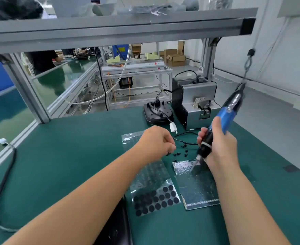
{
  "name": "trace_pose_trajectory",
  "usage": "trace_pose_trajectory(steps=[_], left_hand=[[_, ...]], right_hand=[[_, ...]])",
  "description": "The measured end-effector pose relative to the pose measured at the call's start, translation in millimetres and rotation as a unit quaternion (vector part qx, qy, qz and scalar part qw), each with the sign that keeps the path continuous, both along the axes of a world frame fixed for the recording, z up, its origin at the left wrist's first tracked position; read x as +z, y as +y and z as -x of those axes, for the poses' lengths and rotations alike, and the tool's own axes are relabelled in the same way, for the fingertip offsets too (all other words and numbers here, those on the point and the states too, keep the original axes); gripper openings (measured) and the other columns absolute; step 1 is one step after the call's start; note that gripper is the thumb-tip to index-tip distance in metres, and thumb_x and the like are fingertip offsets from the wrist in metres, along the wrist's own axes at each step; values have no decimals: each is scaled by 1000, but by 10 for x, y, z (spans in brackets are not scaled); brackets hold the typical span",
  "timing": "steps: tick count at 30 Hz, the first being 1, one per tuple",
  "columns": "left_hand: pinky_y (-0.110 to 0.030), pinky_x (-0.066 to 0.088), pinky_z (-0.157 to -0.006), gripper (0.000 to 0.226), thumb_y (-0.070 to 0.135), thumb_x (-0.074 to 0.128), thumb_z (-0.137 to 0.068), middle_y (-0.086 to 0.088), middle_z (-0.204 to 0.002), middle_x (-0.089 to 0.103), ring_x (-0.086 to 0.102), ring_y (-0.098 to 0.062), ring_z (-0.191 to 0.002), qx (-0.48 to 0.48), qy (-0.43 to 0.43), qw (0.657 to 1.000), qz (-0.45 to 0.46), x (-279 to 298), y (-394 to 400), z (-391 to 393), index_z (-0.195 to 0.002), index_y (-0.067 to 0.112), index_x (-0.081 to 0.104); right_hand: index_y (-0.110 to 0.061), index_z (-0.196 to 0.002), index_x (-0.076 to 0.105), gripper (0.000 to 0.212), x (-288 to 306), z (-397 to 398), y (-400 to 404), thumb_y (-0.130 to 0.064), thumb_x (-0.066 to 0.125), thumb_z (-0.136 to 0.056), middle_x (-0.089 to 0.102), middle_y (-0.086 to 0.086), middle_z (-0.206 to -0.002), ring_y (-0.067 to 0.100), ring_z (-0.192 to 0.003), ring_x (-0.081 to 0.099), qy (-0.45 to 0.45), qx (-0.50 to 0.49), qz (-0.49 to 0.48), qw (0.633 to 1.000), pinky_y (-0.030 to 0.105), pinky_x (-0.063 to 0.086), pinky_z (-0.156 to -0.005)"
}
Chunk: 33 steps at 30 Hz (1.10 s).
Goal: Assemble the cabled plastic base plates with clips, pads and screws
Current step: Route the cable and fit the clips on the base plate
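Workstation with a green mat [61,156]. At far left, a black sleeved cable [3,184] with a white plug runs along the mat's edge. Left of centre, the person's left hand [156,144] hovers over a scatter of small black screws [178,153], fingers curled with the tips drawn together; whether they pinch a screw cannot be told. Nearer the person lies a clear sheet of round black pads [155,200]. At the mat's far side rests a black base plate [157,112], its long axis running away from the person, its cable ending in a white connector [173,128] just beside it. The right hand [220,145] grips an electric screwdriver [216,131], blue body tilted up to the right, bit pointing down-left onto a clear bag [197,188] whose printed line is too blurred to read. Behind stands a grey screw feeder [195,106].
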<state>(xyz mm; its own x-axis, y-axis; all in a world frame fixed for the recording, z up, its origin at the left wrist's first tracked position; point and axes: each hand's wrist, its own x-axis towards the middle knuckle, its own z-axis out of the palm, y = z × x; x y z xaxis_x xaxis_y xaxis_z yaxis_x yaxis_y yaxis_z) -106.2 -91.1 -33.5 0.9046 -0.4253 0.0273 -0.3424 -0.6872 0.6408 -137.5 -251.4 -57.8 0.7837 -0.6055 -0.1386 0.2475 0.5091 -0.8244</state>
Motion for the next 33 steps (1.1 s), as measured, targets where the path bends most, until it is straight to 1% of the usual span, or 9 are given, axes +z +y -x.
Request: trace_pose_trajectory(steps=[2, 4, 9, 15, 23, 26, 28, 30, 33], left_hand=[[-21, 57, -69, 6, 13, 73, -81, 1, -74, 75, 68, -5, -67, -18, 65, 994, 89, 76, 168, 149, -84, 17, 71], [-13, 52, -62, 11, 14, 75, -79, 2, -77, 75, 68, -3, -67, -33, 102, 985, 136, 97, 335, 291, -88, 20, 73], [-11, 50, -68, 15, 10, 74, -80, 3, -82, 76, 70, -9, -77, -35, 125, 971, 199, 107, 554, 548, -88, 24, 74], [-12, 51, -71, 20, 5, 73, -80, 4, -82, 76, 71, -7, -81, -21, 126, 966, 223, 73, 630, 632, -84, 25, 74], [-14, 52, -72, 16, 12, 75, -80, 7, -82, 76, 70, -8, -79, -5, 128, 970, 205, 52, 604, 630, -88, 26, 75], [-14, 53, -71, 15, 13, 75, -80, 5, -80, 76, 69, -11, -75, 5, 119, 973, 200, 41, 582, 653, -91, 22, 75], [-13, 54, -71, 16, 13, 76, -79, 7, -79, 75, 70, -11, -77, 12, 102, 975, 198, 36, 565, 670, -90, 25, 75], [-11, 52, -68, 22, 15, 77, -79, 11, -78, 75, 70, -7, -75, 12, 78, 978, 192, 36, 553, 690, -95, 29, 73], [-8, 48, -64, 39, 17, 74, -81, 16, -76, 73, 65, 1, -65, -8, 31, 987, 156, 16, 516, 736, -116, 32, 65]], right_hand=[[-7, -99, 55, 30, 108, 48, 61, -36, 60, -93, 68, 6, -74, 13, -60, 64, -96, 26, -70, 993, 27, 55, -60], [-8, -101, 54, 31, 194, 117, 142, -37, 59, -92, 70, 6, -78, 13, -62, 64, -166, 59, -112, 978, 27, 55, -63], [-13, -97, 53, 26, 278, 257, 419, -38, 57, -91, 65, 2, -76, 12, -63, 57, -255, 110, -109, 954, 27, 50, -62], [-13, -97, 51, 26, 298, 292, 545, -37, 55, -89, 64, 0, -72, 10, -60, 56, -273, 115, -90, 951, 25, 49, -61], [-13, -100, 51, 31, 274, 296, 510, -40, 58, -87, 62, 0, -74, 11, -64, 55, -273, 108, -90, 952, 27, 49, -62], [-14, -101, 52, 28, 259, 295, 500, -40, 55, -90, 63, -1, -75, 10, -64, 56, -267, 101, -81, 955, 26, 50, -63], [-14, -102, 52, 27, 255, 294, 501, -39, 53, -93, 64, -1, -75, 10, -63, 57, -266, 101, -77, 956, 26, 51, -64], [-14, -102, 52, 26, 261, 300, 517, -38, 52, -94, 65, -1, -74, 9, -61, 57, -266, 101, -72, 956, 26, 52, -64], [-12, -102, 52, 28, 269, 317, 537, -38, 53, -91, 65, 1, -78, 10, -61, 57, -271, 113, -57, 954, 26, 53, -66]])
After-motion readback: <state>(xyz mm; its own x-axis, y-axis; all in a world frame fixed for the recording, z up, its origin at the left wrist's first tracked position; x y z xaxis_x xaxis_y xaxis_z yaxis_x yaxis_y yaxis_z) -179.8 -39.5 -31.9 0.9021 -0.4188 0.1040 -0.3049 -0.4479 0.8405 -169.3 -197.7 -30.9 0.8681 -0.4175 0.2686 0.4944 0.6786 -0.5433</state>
